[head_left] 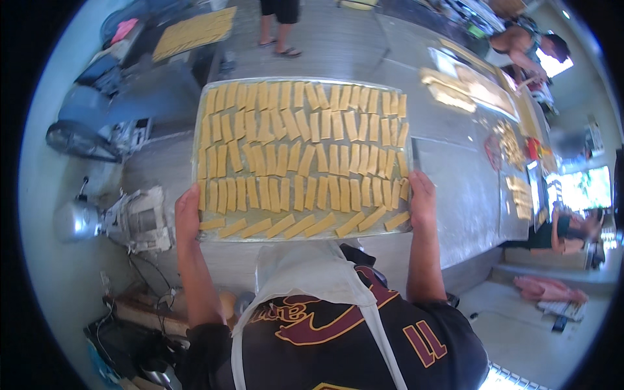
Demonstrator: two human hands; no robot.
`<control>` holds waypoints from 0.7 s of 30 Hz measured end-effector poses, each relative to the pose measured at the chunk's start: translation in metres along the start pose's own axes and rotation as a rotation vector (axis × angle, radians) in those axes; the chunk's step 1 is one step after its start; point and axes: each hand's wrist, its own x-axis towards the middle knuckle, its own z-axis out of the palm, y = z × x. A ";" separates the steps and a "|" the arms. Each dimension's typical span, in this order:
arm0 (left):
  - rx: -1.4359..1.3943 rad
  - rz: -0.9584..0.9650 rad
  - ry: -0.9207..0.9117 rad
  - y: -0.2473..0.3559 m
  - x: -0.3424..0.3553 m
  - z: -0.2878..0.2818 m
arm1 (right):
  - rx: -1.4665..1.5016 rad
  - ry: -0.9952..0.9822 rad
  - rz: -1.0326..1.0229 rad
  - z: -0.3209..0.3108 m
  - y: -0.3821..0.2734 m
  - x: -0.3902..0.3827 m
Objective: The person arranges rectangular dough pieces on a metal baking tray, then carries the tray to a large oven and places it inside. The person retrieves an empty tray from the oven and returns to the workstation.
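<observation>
A large metal baking tray [260, 235] spans the space in front of me, held by its left and right edges. On it lie rows of flat, pale yellow dough strips [303, 159]; most stand lengthwise, and the nearest row lies slanted. My left hand [188, 208] grips the near part of the left edge. Opposite it, my right hand [422, 195] is closed round the right edge. The fingers under the tray are hidden on both sides.
A long metal worktable [461, 208] runs along the right, carrying dough pieces [513, 146]. Two people work beyond it; another person [281, 26] stands ahead. At the left are machines [140, 221] and a second tray of dough strips [195, 32]. Cables [146, 276] hang low left.
</observation>
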 end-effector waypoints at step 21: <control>0.518 0.131 0.298 0.062 0.326 -0.087 | 0.079 -0.262 -0.036 0.311 0.038 0.300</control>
